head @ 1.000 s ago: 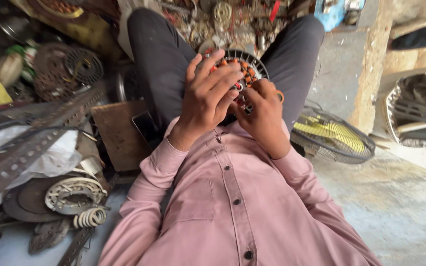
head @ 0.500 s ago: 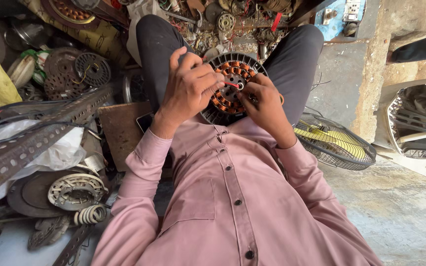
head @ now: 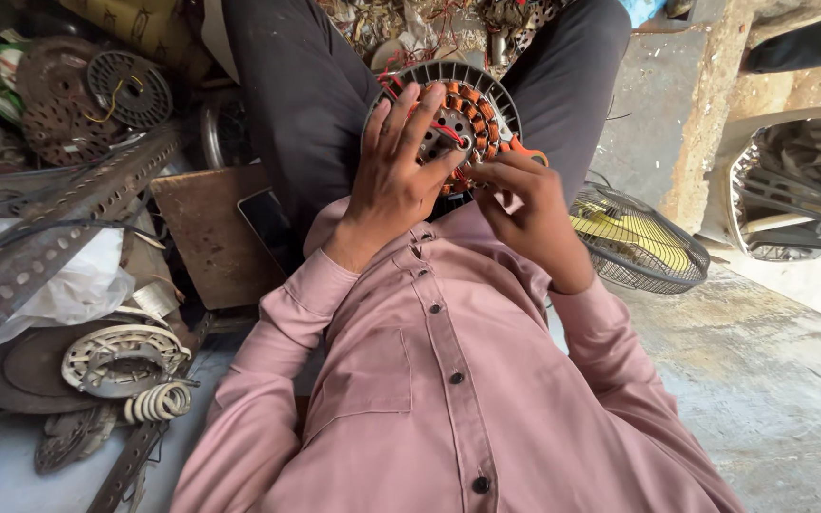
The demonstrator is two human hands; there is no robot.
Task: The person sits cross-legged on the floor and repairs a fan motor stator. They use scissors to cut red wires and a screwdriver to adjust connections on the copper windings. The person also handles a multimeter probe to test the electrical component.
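Head view, looking down over a pink shirt [head: 448, 399] to the lap. A round fan stator [head: 458, 119], a dark slotted disc with a ring of orange copper coils, sits between both hands, propped against the dark trousers [head: 306, 95].

Left hand [head: 396, 171]: fingers spread and laid flat over the left half of the stator face, palm against its lower left rim; it grips the disc from that side. Right hand [head: 525, 204]: curled closed at the stator's lower right edge, fingertips pinched together near the centre hub; an orange-handled tool [head: 525, 150] shows just above the knuckles. Whether the fingers pinch a wire cannot be told.

Orientation: the stator's flat face is tilted up towards the camera. Being round, it has no long axis. Red wires cross its upper left.

Beyond the right hand, a wire fan guard [head: 639, 242] lies on the concrete floor. Beside the left forearm: a dark phone [head: 273, 228] on a brown board [head: 206, 233].
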